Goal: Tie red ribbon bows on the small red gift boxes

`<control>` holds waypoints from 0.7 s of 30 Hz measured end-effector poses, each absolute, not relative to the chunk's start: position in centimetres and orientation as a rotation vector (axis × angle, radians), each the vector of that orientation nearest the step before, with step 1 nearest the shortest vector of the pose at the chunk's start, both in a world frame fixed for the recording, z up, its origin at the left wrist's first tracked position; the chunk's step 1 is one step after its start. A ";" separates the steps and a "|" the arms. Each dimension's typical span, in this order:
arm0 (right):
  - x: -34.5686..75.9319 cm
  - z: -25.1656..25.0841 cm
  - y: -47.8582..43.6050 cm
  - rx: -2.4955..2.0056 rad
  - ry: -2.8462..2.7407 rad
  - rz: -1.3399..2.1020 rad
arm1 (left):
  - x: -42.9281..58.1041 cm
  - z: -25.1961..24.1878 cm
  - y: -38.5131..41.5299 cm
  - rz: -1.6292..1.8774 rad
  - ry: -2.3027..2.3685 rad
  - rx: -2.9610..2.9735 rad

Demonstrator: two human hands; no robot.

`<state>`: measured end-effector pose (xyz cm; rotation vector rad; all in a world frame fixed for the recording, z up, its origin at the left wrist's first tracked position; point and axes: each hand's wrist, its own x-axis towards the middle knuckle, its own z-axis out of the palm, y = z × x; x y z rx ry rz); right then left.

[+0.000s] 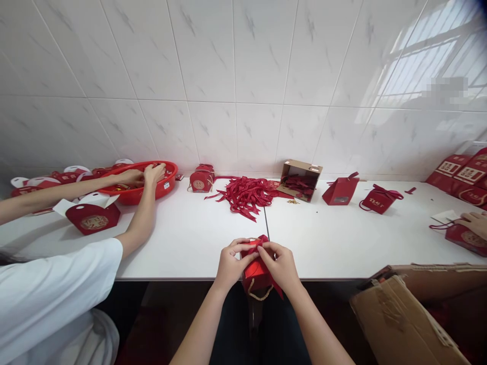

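A small red gift box point(256, 275) with a twisted rope handle sits at the table's front edge, in front of me. Red ribbon point(262, 239) crosses its top, and one loose tail hangs down the right side. My left hand point(233, 261) is closed, pinching the ribbon from the left with fingers against the box. From the right, my right hand point(280, 261) pinches the ribbon close to the left fingertips. My fingers partly cover the ribbon, so I cannot tell whether it is knotted. A pile of cut red ribbons point(247, 195) lies farther back on the table.
On the left, a co-worker's arms point(148, 203) reach into a red basin point(167, 187), near an open red box point(93, 218). Finished-looking boxes point(340, 190) and a carton of ribbons point(302, 175) stand behind. Another person's hand point(475, 223) and a large cardboard box point(403, 319) are right.
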<state>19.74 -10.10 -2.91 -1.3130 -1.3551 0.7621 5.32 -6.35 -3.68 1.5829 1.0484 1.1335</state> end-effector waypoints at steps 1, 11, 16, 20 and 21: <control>19.7 -3.0 -10.1 -1.314 -1.315 0.771 | 5.4 -3.7 -6.4 1.138 1.049 1.564; 19.4 -3.4 -10.4 -1.302 -1.369 0.593 | 5.0 -3.9 -6.7 1.198 0.946 1.577; 19.6 -3.6 -10.9 -1.239 -1.506 0.460 | 5.1 -4.2 -6.3 1.237 0.915 1.559; 19.6 -4.1 -10.9 -1.254 -1.502 0.445 | 5.3 -4.5 -6.1 1.255 0.923 1.552; 19.6 -4.2 -10.9 -1.273 -1.493 0.428 | 5.4 -4.5 -6.1 1.257 0.924 1.552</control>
